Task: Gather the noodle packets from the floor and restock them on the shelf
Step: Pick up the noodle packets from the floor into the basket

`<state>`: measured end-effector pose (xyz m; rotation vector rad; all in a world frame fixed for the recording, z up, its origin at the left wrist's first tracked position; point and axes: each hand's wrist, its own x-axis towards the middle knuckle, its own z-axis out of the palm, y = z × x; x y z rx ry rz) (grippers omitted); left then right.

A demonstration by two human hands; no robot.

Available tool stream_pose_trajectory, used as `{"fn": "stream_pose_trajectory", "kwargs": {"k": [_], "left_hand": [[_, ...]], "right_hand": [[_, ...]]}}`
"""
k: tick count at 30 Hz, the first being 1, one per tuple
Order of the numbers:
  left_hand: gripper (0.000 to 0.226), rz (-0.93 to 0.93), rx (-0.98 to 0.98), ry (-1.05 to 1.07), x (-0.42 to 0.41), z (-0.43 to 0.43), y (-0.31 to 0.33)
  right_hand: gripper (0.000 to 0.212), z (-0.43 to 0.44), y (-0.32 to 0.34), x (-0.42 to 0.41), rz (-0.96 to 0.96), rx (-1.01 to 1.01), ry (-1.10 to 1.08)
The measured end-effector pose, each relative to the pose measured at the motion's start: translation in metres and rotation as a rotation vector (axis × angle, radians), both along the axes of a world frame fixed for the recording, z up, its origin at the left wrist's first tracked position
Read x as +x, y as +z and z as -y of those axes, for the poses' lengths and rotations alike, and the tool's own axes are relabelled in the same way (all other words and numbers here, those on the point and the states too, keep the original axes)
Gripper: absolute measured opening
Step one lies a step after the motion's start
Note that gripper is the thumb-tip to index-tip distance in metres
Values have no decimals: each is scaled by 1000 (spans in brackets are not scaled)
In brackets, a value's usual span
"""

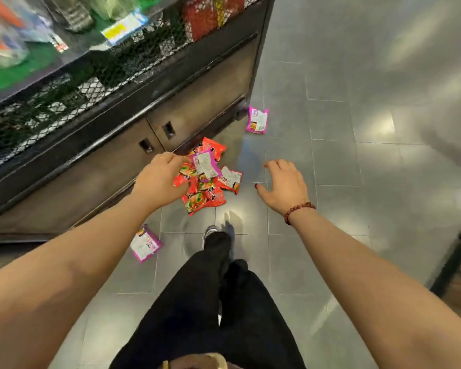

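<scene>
A heap of red noodle packets (206,193) lies on the grey tile floor by the shelf base, with a pink packet (205,165) on top. One pink packet (258,120) lies alone near the shelf's corner, another pink packet (145,244) lies nearer my feet. My left hand (160,179) hovers over the heap's left edge, fingers loosely curled, holding nothing that I can see. My right hand (284,183), with a bead bracelet on the wrist, hangs with spread fingers to the right of the heap, apart from it.
The dark shelf unit (123,102) with a wire-mesh front and two low cabinet doors (197,113) runs along the left; goods stand on it, blurred. My black-trousered legs and a shoe (210,233) are below the heap. A dark object (458,265) stands at the right edge.
</scene>
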<state>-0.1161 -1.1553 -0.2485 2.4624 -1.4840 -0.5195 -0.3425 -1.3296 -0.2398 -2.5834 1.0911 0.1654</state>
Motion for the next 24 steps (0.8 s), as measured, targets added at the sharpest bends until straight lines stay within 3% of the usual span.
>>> {"fn": "stream_pose_trajectory", "kwargs": {"k": [11, 18, 24], "left_hand": [[70, -140, -2, 300, 42, 58, -112], [82, -245, -81, 550, 41, 87, -266], [95, -280, -123, 547, 62, 114, -428]], "right_hand": [[54, 72, -135, 88, -24, 159, 42], [61, 106, -285, 126, 31, 216, 126], [71, 141, -446, 142, 3, 185, 241]]}}
